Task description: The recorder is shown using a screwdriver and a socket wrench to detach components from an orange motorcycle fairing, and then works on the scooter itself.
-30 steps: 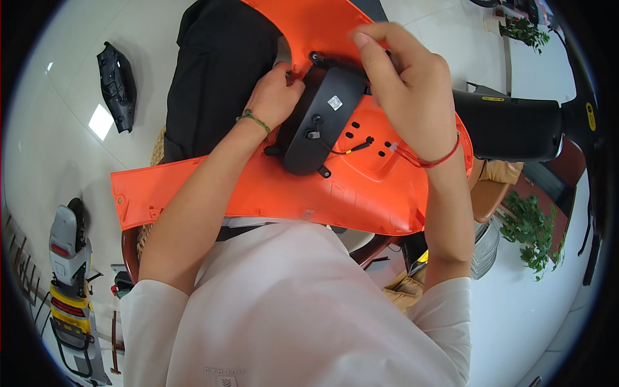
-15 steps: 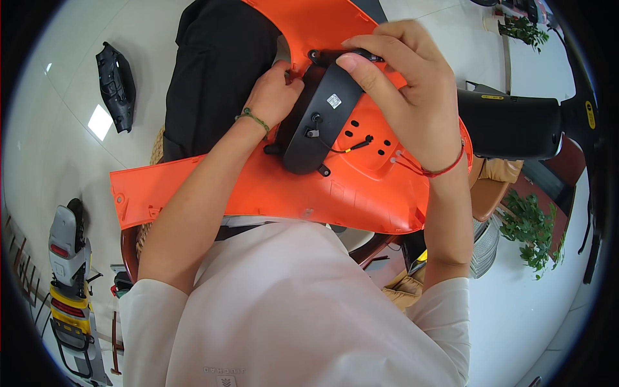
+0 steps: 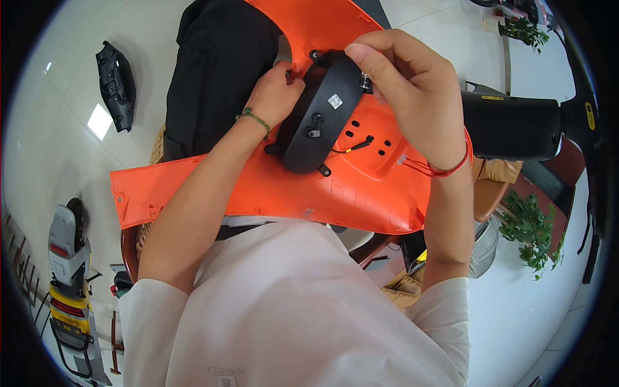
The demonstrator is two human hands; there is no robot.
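Right hand (image 3: pixel 412 90): upper centre of the frame, fingers curled, thumb close to forefinger; I can't tell whether it grips the small shiny piece (image 3: pixel 365 82) just below its fingertips.
Left hand (image 3: pixel 274 97): beside the upper left edge of the unit (image 3: pixel 322 106), fingers bent; what they hold is hidden from me.
Black unit: centre of the frame, on the orange panel (image 3: pixel 361 206); from the right hand it lies down and to the left.
Long axis: slanted, upper end toward the upper right and the right thumb, rounded lower end toward the lower left.
Nearer hand: right at the upper end, left along the left side; the lower end is apart from both.
Cable (image 3: pixel 342 152): leaves the unit's face and points right, over the panel.
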